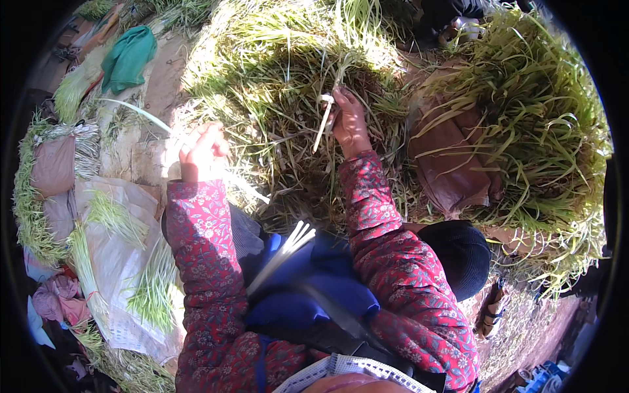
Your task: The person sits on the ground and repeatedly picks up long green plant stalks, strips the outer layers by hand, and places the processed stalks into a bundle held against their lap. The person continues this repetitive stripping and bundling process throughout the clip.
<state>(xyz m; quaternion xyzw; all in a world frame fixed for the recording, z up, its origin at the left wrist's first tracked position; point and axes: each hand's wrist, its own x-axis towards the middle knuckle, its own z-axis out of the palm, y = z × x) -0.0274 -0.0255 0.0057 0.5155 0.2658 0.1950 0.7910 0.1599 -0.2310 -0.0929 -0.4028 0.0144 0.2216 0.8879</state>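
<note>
My left hand [199, 150], washed out by sunlight, has curled fingers around a pale stalk [253, 190]; a flat green leaf [140, 112] sticks out on its other side. My right hand [349, 120] pinches stems with green leaves [342, 69] pointing away from me. By its fingers are a small white loop [325, 98] and a thin pale stick-like piece [322, 128]; whether these are plant parts, I cannot tell. Both hands are above a heap of loose green and dry leaves [295, 118]. A small bundle of white stalks [285, 253] rests on my blue-covered lap.
A large leafy pile [530, 127] stands at right beside brown plastic sheeting [447, 157]. At left lie a pale plastic sheet [123, 275] with leafy bunches, a tied bundle [88, 275] and a green cloth [128, 59]. A person's hand [448, 35] shows at the top right.
</note>
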